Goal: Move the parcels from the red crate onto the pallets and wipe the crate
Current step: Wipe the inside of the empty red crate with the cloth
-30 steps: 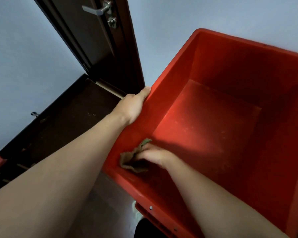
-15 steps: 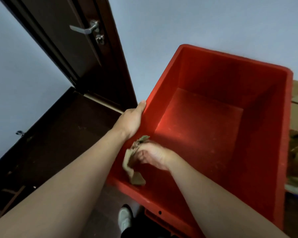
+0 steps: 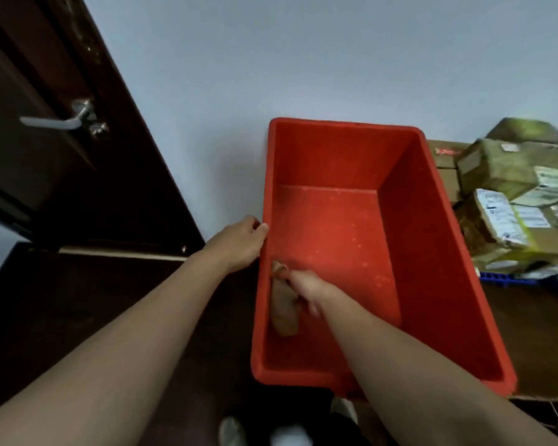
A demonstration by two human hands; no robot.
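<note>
The red crate (image 3: 432, 252) stands on the floor against the pale wall, with no parcels inside. My left hand (image 3: 239, 244) grips its left rim about midway along. Inside, my right hand (image 3: 303, 289) holds a brownish cloth (image 3: 284, 312) against the lower part of the left inner wall. Stacked parcels (image 3: 509, 201) in brown and greenish wrapping with white labels sit to the right of the crate, over a blue pallet (image 3: 509, 280) whose edge shows beneath them.
A dark brown door (image 3: 45, 149) with a metal handle (image 3: 58, 120) stands open at left above a dark floor. My shoes (image 3: 261, 432) show at the bottom edge. Flat cardboard (image 3: 535, 342) lies on the floor right of the crate.
The view has pulled back and up, so the whole crate and the parcels at right now show. My right hand has dragged the cloth along the left inner wall. My left hand stays on the rim.
</note>
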